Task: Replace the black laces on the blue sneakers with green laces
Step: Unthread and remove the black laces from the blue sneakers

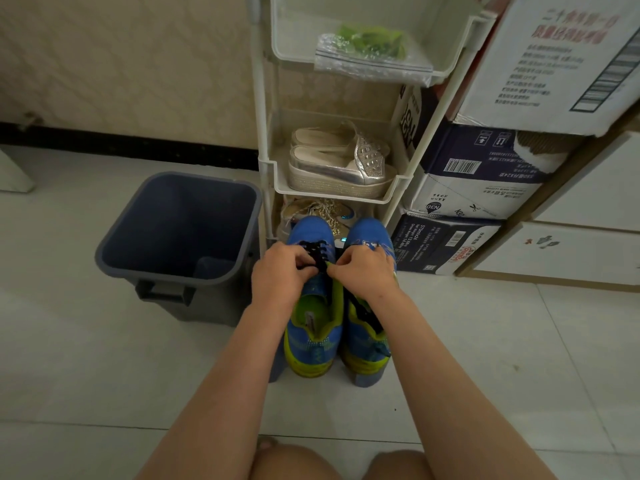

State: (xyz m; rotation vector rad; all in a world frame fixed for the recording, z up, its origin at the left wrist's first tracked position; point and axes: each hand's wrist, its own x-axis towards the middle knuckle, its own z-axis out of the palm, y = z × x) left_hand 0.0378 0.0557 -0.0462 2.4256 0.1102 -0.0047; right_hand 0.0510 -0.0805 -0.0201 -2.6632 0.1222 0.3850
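Bare knees [298,462], cut off by the bottom edge; two forearms reach forward above them.
Floor [104,375]: pale glossy tile.
Cardboard boxes [485,188]: stacked at right, printed, the top one running out of frame.
Rack [265,161]: white plastic, three tray tiers, upper part cut off.
Bin [114,237]: blue-grey plastic, square mouth, handle on the near side, just left of the rack.
Blue sneakers [313,341]: one pair, knit uppers, yellow-green trim and lining, side by side on the floor before the rack, toes toward it.
Platform shoes [339,168]: silver, studded, on the middle tier.
Gold-laced shoe [311,209]: bottom tier, mostly hidden behind the sneaker toes.
Zip bag [374,60]: clear plastic, top tier, holding green laces [370,41], blurred.
Left hand [280,271]: fingers curled, gripping the black laces [317,252] on the left sneaker.
Right hand [367,271]: thumb and forefinger pinching the same lacing; fingertips partly hidden.
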